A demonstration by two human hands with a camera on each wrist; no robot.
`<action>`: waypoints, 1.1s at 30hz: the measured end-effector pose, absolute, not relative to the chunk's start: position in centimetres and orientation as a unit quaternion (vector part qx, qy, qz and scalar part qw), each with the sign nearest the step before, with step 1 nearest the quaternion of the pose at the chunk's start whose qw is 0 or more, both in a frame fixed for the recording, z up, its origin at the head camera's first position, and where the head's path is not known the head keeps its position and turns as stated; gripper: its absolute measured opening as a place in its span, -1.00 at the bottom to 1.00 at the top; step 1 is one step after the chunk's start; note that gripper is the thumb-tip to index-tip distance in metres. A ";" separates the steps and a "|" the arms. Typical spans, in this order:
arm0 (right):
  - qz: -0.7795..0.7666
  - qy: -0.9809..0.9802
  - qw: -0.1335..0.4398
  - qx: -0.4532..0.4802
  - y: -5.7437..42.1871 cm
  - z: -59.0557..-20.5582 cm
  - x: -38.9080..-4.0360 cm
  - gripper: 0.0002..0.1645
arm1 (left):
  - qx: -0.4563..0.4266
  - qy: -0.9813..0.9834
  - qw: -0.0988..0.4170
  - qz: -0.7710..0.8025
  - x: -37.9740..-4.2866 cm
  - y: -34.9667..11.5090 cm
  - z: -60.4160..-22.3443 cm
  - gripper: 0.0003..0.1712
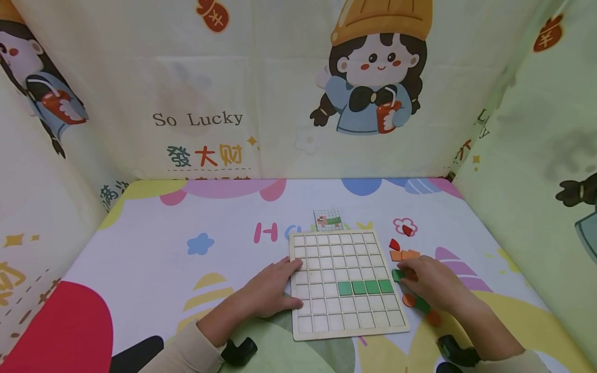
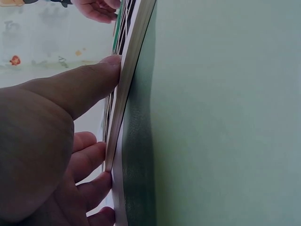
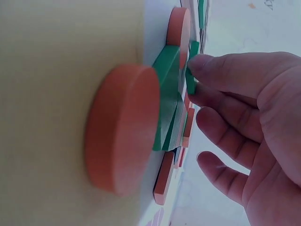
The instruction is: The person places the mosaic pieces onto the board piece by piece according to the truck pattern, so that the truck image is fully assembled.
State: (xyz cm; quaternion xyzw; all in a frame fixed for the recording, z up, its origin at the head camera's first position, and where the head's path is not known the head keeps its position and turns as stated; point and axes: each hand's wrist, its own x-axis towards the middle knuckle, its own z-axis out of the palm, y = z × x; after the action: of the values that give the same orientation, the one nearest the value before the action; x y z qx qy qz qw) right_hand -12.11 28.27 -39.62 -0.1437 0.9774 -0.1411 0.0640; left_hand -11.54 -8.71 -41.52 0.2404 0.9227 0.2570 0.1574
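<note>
A pale wooden grid board [image 1: 322,322] lies on the printed cloth, with a row of green square tiles [image 1: 358,287] in its cells at the right. My left hand [image 1: 261,290] rests at the board's left edge, thumb and fingertips on the rim. In the left wrist view the thumb [image 2: 89,82] touches the board's side. My right hand [image 1: 431,282], right of the board, pinches a green square tile [image 3: 193,70] between thumb and forefinger. Beneath it lie orange round pieces [image 3: 124,129] and more green pieces [image 3: 167,89].
A small picture card [image 1: 328,219] with a grid drawing lies against the board's far edge. Red wedge pieces [image 1: 394,244] and orange squares [image 1: 404,255] lie beyond my right hand. Printed cloth walls [image 1: 280,93] enclose the table at the back and sides.
</note>
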 end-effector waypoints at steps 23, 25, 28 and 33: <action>-0.135 0.979 0.046 -0.145 28.2 -38.9 -11.9 -0.65 | 0.245 0.923 0.150 0.258 -11.5 -8.7 -41.7 -0.05; -0.138 0.979 0.045 -0.144 28.3 -38.8 -12.0 -0.65 | 0.245 0.923 0.149 0.258 -11.5 -8.7 -41.7 -0.06; -0.144 0.978 0.038 -0.144 28.2 -38.7 -12.0 -0.65 | 0.244 0.923 0.148 0.259 -11.4 -8.7 -41.6 -0.06; -0.146 0.975 0.018 -0.164 27.6 -38.5 -12.0 -0.67 | 0.243 0.923 0.148 0.260 -11.4 -8.7 -41.6 -0.06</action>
State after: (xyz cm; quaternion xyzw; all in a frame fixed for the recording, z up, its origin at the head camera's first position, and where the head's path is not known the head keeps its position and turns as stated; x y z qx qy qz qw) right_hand -11.97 27.61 -38.47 -0.1642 0.9753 -0.1464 0.0181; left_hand -11.44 -8.73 -41.60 0.2427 0.9229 0.2598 0.1478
